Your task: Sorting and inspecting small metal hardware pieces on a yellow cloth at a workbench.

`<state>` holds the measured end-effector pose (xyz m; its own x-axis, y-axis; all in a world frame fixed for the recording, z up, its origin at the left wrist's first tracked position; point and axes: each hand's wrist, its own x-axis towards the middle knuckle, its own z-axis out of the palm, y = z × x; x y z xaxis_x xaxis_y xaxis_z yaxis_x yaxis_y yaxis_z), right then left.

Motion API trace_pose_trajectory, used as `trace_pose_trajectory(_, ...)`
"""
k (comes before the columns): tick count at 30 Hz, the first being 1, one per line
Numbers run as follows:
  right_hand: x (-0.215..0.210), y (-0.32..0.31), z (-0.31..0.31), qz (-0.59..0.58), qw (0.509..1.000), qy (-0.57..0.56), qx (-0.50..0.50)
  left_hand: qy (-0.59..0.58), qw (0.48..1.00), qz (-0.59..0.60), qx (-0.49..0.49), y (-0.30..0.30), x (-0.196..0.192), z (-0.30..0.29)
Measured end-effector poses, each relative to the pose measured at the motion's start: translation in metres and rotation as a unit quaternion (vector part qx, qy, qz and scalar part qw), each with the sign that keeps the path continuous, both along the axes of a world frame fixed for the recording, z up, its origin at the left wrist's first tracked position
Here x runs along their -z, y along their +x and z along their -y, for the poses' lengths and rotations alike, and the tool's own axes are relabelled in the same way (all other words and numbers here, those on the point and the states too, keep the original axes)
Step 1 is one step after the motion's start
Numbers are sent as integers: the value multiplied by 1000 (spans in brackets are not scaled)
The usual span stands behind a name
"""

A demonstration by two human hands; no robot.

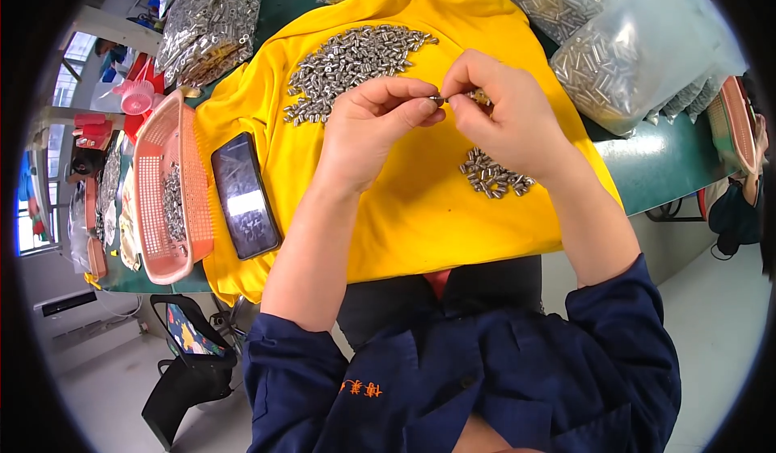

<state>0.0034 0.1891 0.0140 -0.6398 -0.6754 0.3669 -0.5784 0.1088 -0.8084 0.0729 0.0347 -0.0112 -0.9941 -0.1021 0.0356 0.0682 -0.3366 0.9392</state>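
Observation:
Above the yellow cloth (404,227), my two hands meet fingertip to fingertip. My left hand (360,126) is closed, its thumb and forefinger pinching a small metal cylinder (436,98). The thumb and forefinger of my right hand (513,117) close on that piece's other end; the fingers cover most of it, so its exact form is hard to make out. Behind my left hand spreads a large pile of short silvery metal cylinders (347,61). A smaller pile of similar pieces (491,176) lies under my right wrist, and a few more show behind the right fingers.
A black phone (245,194) lies on the cloth's left side, beside a pink plastic basket (148,186) holding metal pieces. Clear bags of metal parts stand back left (208,29) and back right (602,69) on the green table (659,166). Another person (737,210) is at the right edge.

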Motion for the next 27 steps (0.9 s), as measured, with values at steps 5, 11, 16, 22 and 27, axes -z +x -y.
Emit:
trace_pose_trajectory(5,2,6,4,-91,995,24,27,-103,994,3,-36,1,-6,-4)
trace_pose_trajectory(11,15,0,8,-63,997,45,24,-216,975,19,-55,0,-4,-4)
trace_pose_trajectory(16,15,-1,9,-52,995,86,8,-363,928,9,-89,1,-9,-4)
trace_pose_trajectory(22,17,1,10,-33,997,59,27,-396,913,2,-94,2,-10,-1)
trace_pose_trajectory(27,3,-14,-3,42,996,-37,70,-307,944,98,-67,2,1,22)
